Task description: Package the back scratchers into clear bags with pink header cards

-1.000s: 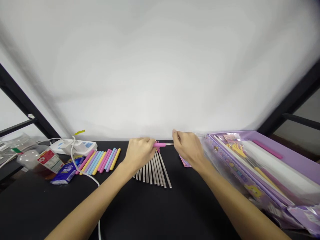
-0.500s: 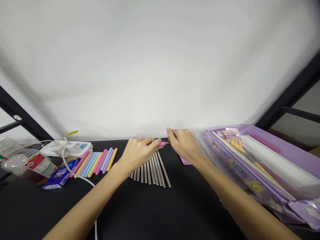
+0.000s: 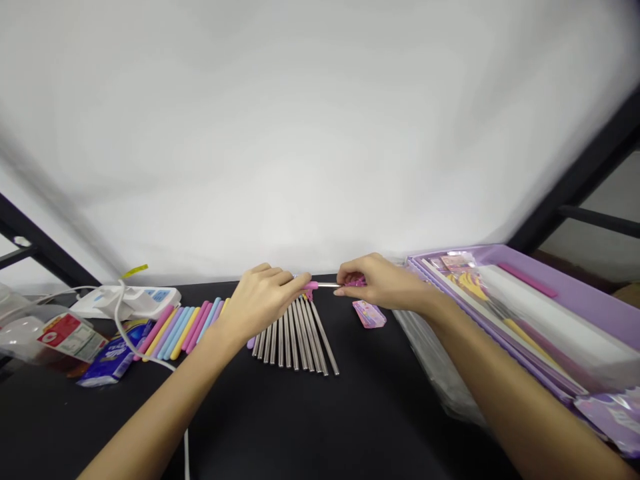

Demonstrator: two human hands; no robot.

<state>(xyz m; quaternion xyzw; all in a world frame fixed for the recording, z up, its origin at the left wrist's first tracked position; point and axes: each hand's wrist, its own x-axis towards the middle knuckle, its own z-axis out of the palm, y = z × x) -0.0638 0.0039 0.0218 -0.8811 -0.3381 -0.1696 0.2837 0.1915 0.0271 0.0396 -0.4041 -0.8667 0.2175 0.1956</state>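
Near the wall, my left hand is closed on a pink handle with a short metal rod sticking out of it to the right. My right hand pinches the other end of that rod, where a bright pink piece shows between the fingers; its shape is partly hidden. Below my left hand several metal rods lie fanned out on the black tabletop, their far ends covered by the hand. A small pink printed card lies under my right hand.
On the left lie several pastel sticks, a blue packet, a bottle with a red label, and a white power strip with its cable. A purple box with plastic-wrapped contents stands on the right.
My right hand has turned, so the pink piece in its fingers now shows. More of the rod is visible between the hands. My left hand has shifted slightly left, and the card is more exposed.
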